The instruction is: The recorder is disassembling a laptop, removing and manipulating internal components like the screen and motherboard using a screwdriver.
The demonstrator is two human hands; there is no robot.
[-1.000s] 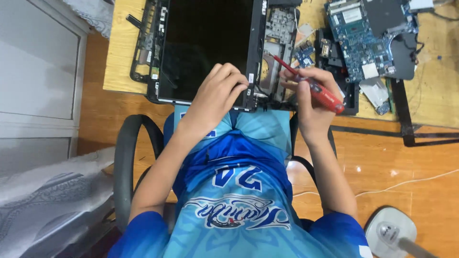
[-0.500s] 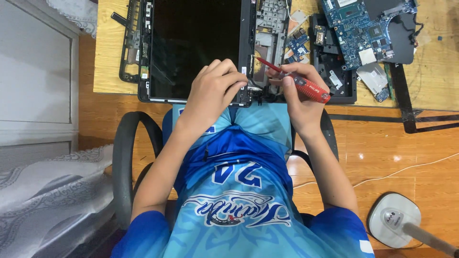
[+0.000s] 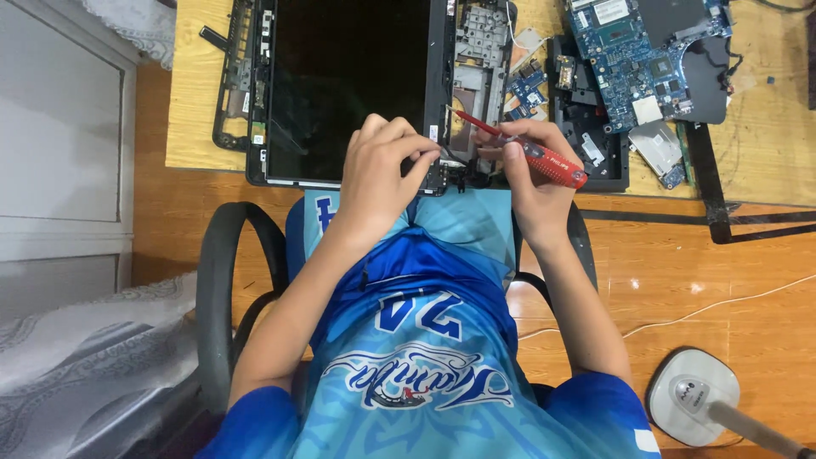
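- Two bare hands work at the near edge of a dismantled black laptop with a dark glossy screen panel (image 3: 344, 85), which lies on the pale wooden table (image 3: 191, 127) just ahead of the seated person.
- Left hand (image 3: 378, 174): fingers curled narrow and pinched at the panel's lower right corner, by the hinge; whether they grip a small part cannot be told.
- Right hand (image 3: 531, 174): fingers closed around a slim red-handled screwdriver (image 3: 523, 149), its tip aimed at the grey inner frame (image 3: 476, 76) beside the hinge.
- Change since a second ago: the left hand, then laid flatter over the corner, has drawn its fingertips together; the screwdriver has settled lower, its tip closer to the hinge. This suggests the work has narrowed to one fastening point.
- Nearby: a blue circuit board (image 3: 633, 51) and a black base tray (image 3: 591, 119) lie right of the frame.
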